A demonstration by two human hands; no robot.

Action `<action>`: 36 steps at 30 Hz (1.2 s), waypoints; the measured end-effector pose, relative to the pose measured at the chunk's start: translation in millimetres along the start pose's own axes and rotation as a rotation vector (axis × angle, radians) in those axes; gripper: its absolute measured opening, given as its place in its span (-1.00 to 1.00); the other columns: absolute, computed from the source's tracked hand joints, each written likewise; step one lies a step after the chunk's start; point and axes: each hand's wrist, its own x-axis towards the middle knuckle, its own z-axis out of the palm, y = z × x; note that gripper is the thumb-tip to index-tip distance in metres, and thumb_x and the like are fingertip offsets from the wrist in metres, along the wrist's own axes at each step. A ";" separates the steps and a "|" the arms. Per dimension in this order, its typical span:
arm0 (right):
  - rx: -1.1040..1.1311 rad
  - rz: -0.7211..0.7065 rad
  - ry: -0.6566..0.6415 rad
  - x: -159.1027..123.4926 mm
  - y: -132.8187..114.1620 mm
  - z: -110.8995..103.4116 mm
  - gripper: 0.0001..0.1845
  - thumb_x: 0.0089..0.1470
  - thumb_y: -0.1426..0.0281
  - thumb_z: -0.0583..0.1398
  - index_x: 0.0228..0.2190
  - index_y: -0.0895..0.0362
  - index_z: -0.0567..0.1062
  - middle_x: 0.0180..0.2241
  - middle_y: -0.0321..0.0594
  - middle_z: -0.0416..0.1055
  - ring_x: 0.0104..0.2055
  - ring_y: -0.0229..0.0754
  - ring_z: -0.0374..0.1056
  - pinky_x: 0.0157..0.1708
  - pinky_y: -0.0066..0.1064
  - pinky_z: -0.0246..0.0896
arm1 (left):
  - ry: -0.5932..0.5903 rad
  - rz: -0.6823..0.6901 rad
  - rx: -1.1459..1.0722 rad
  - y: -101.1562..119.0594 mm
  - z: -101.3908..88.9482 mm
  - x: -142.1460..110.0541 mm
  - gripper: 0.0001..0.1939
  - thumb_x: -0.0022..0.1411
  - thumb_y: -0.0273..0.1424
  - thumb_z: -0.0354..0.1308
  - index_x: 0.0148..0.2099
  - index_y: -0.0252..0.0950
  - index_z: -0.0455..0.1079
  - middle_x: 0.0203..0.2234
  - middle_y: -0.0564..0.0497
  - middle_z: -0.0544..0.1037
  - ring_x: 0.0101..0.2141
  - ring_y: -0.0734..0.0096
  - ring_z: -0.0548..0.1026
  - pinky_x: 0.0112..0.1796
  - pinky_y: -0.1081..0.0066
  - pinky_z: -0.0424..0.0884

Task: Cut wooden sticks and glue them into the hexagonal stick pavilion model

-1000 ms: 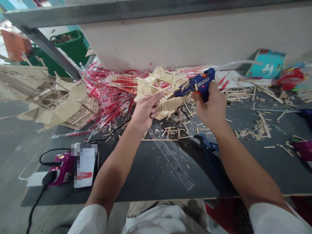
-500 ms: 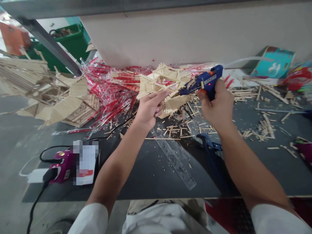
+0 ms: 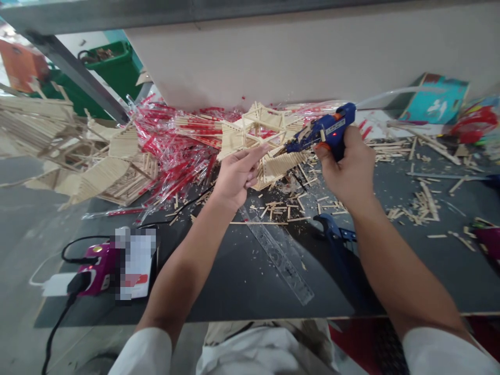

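Observation:
My right hand (image 3: 344, 169) grips a blue hot glue gun (image 3: 326, 133), its nozzle pointing left at a small model of wooden sticks (image 3: 258, 138) standing at the back of the dark table (image 3: 242, 276). My left hand (image 3: 236, 174) is raised just left of the nozzle, index finger stretched toward the model, the other fingers curled; it appears to pinch a thin stick against the model, though I cannot make it out clearly.
Red-and-clear plastic wrappers (image 3: 175, 146) lie heaped left of the model. More stick structures (image 3: 97, 166) sit at far left. Cut stick bits (image 3: 281, 208), a clear ruler (image 3: 281, 255), a blue tool (image 3: 336, 234) and a purple device with cables (image 3: 97, 265) lie on the table.
Both hands stay almost still at the model; the view has shifted slightly, and the glue gun sits a little further right.

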 end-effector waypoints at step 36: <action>-0.270 0.192 -0.256 31.3 88.1 -70.3 -0.36 -0.26 -0.03 0.57 -0.61 -0.07 0.26 -0.64 -0.35 0.11 -0.54 -0.21 -0.04 -0.40 -0.17 -0.02 | -0.159 0.276 0.351 35.0 -23.9 -8.5 -0.79 0.20 -0.23 0.43 -0.26 -0.28 0.70 -0.63 0.13 0.27 -0.60 0.66 0.20 -0.57 0.54 0.09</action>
